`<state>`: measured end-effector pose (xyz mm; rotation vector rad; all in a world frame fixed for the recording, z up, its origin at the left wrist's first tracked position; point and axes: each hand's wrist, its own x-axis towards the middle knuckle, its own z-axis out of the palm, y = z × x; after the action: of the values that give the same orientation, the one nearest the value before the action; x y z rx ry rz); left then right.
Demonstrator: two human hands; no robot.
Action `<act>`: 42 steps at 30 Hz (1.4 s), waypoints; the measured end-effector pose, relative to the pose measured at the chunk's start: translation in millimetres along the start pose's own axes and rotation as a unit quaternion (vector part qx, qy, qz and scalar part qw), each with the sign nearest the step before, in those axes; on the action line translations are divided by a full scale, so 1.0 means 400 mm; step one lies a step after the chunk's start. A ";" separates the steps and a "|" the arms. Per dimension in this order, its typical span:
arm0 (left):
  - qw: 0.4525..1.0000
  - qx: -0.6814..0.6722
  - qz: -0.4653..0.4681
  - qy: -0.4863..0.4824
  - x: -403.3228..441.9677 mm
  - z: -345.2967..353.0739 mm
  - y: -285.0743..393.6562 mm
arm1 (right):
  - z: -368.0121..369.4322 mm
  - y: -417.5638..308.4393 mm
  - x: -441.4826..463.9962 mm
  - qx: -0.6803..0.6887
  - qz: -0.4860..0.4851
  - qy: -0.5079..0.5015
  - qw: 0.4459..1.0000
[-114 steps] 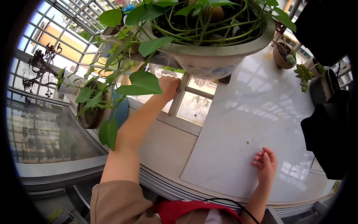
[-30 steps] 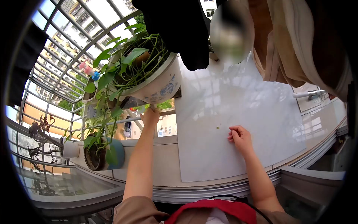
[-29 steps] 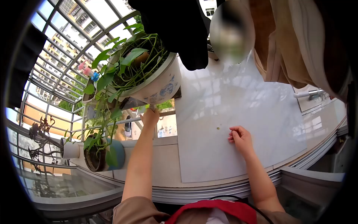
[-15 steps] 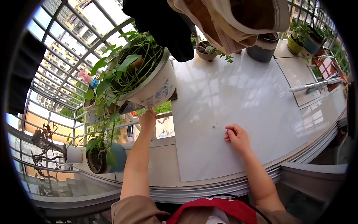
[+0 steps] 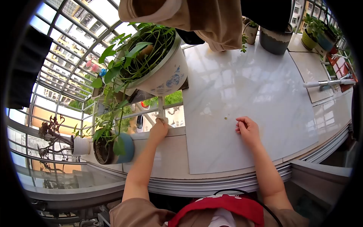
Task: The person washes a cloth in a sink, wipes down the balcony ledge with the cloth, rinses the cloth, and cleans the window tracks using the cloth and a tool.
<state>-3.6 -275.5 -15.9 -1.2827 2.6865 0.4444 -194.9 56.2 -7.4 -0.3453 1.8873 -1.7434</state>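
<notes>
No readable text here, sorry folks

Closest thing to lettering is some white marks on the red cloth at bottom centre, too small and foreshortened to make out. The blue markings on the big white pot, upper left of centre, look like decoration, not words.

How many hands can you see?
2: the left hand is at the pale frame near the big flowerpot, and the right hand is over the white slab.
</notes>
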 end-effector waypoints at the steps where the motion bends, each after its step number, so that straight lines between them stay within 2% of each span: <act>1: 1.000 -0.012 0.018 0.011 0.017 0.011 -0.007 | -0.001 -0.002 -0.001 0.004 -0.001 0.003 1.000; 3: 0.999 -0.023 0.033 0.021 0.043 0.015 -0.002 | 0.004 -0.006 0.001 0.010 0.000 0.005 1.000; 5: 0.995 0.010 -0.028 0.092 0.068 0.022 0.034 | 0.007 -0.008 0.001 0.004 0.008 0.009 1.000; 10: 0.989 -0.052 -0.098 0.102 0.092 -0.010 0.077 | 0.007 -0.007 0.000 -0.012 0.001 0.007 1.000; 12: 0.996 0.001 -0.059 0.068 0.071 -0.024 0.068 | 0.009 -0.008 0.001 -0.005 0.001 0.011 1.000; 13: 0.995 0.015 -0.094 0.010 0.064 -0.025 0.063 | 0.006 -0.008 0.000 -0.006 -0.003 0.004 1.000; 17: 0.997 0.038 -0.060 -0.007 0.012 0.002 -0.029 | -0.002 0.001 0.002 0.017 0.008 0.001 1.000; 20: 0.999 -0.036 0.000 -0.029 -0.003 -0.023 -0.017 | -0.006 -0.006 -0.001 0.007 -0.004 -0.009 1.000; 22: 0.999 0.022 -0.007 0.024 -0.008 -0.056 0.014 | -0.006 -0.003 0.002 0.009 0.001 -0.009 1.000; 23: 0.996 0.002 -0.082 0.017 -0.055 -0.142 0.130 | -0.003 -0.003 0.003 0.011 0.003 -0.012 1.000; 24: 0.997 0.001 -0.082 0.013 -0.030 -0.131 0.127 | -0.002 -0.005 0.003 0.008 0.006 -0.011 1.000; 25: 0.980 0.065 0.101 0.161 -0.003 -0.106 0.111 | 0.000 -0.009 0.001 0.014 0.014 -0.004 1.000; 26: 0.904 0.125 0.278 0.300 0.024 -0.082 0.096 | 0.003 -0.012 0.000 0.020 0.022 0.003 1.000; 28: 0.897 0.184 0.371 0.156 0.077 -0.054 0.082 | 0.007 -0.011 0.003 0.011 0.026 0.008 1.000; 29: 0.884 0.150 0.398 0.193 0.107 -0.040 0.085 | 0.009 -0.011 0.004 0.005 0.028 0.016 0.999; 30: 0.885 0.145 0.399 0.193 0.135 -0.041 0.090 | 0.012 -0.013 0.005 0.001 0.029 0.018 0.999; 32: 0.894 0.275 0.353 0.022 0.190 -0.041 0.102 | 0.009 -0.019 0.004 -0.013 0.026 0.012 0.999; 33: 0.887 0.233 0.397 0.031 0.189 -0.059 0.108 | 0.005 -0.023 0.000 -0.019 0.031 0.011 0.999; 34: 0.888 0.234 0.396 0.030 0.197 -0.074 0.119 | 0.013 -0.027 0.000 -0.025 0.031 0.027 0.999; 36: 0.911 0.192 0.356 -0.084 0.202 -0.078 0.141 | 0.034 -0.027 0.002 -0.032 0.033 0.038 0.998; 37: 0.913 0.132 0.384 -0.042 0.200 -0.058 0.149 | 0.037 -0.025 0.003 -0.049 0.023 0.048 0.997; 38: 0.927 0.101 0.362 -0.017 0.192 -0.024 0.174 | 0.038 -0.025 0.004 -0.067 0.013 0.061 0.996; 40: 0.924 0.126 0.355 0.058 0.178 0.013 0.180 | 0.031 -0.022 0.004 -0.076 0.005 0.056 0.995; 41: 0.925 0.123 0.354 0.060 0.176 0.018 0.169 | 0.031 -0.021 0.005 -0.076 -0.004 0.056 0.996; 42: 0.914 0.088 0.388 0.078 0.173 0.010 0.165 | 0.027 -0.020 0.007 -0.079 -0.008 0.056 0.995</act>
<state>-98.8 -286.0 -22.9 -0.1549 3.1926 0.1563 -192.5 44.6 -0.2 -0.3286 2.1156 -1.6582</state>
